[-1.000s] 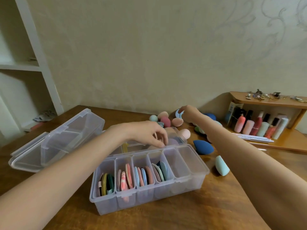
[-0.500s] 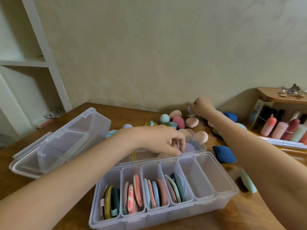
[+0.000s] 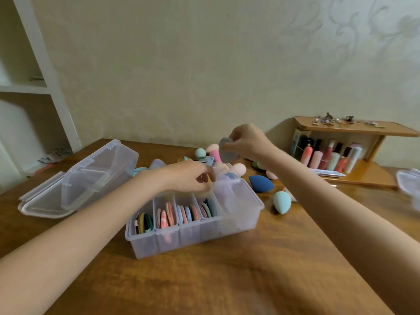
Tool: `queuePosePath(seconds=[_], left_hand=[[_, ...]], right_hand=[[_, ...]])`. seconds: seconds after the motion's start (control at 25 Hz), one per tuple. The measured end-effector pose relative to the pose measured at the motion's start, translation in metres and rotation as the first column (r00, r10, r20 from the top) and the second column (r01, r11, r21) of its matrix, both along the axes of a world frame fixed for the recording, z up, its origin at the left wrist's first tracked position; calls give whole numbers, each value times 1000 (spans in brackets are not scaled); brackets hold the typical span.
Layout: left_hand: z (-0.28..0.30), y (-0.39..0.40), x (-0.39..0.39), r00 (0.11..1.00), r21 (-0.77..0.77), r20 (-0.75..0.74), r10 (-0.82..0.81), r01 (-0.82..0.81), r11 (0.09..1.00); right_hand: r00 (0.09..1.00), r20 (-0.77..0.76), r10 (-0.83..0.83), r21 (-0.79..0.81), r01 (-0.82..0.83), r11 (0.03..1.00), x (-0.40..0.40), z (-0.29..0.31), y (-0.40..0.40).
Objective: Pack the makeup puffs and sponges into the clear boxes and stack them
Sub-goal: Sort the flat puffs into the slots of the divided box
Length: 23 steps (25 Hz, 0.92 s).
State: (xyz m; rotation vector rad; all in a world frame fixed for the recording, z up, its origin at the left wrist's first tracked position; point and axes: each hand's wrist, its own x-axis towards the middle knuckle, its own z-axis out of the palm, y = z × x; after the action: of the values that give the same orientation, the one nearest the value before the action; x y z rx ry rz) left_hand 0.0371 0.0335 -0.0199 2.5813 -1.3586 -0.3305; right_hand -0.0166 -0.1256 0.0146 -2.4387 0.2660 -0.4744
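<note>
Since half a second ago the right hand (image 3: 246, 142) has lifted off the pile at the back of the desk (image 3: 227, 280) and now hangs in the air, pinching a flat grey-blue puff (image 3: 226, 153) between thumb and fingers. That puff is thin and rounded, held on edge above the far end of the clear box (image 3: 193, 226). The left hand (image 3: 191, 176) rests at the box's back rim with fingers curled; whether it grips anything cannot be told.

Four left compartments of the box hold flat puffs standing on edge in yellow, green, pink, blue and grey; the compartments at the right end look empty. Behind it lie loose egg-shaped sponges (image 3: 238, 169), a dark blue sponge (image 3: 260, 184) and a mint sponge (image 3: 281, 202) just right of the box. A second clear box (image 3: 79, 180) lies open, well to the left.
</note>
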Motion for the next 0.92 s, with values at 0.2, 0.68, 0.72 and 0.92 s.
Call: queuePosePath(seconds=[0.2,0.68,0.72,0.92], left_hand=[[-15,10,-25,999,-48,38,27,-26,999],[-5,16,-31,986,37,99,-135,132,991],[-4,15,-29,987,55,83,-139,135,989],[4,3,-11,986,105,-67,-151,158,982]], right_hand=[[1000,-30,8,-328,-18,944,-51,-47,40],[999,49,-7,-149,14,989,-49,-46,-3],[994,56,-95,-164,103,981,-43,-44,-17],[924,-305,-232,-436,81,896,3,-47,-72]])
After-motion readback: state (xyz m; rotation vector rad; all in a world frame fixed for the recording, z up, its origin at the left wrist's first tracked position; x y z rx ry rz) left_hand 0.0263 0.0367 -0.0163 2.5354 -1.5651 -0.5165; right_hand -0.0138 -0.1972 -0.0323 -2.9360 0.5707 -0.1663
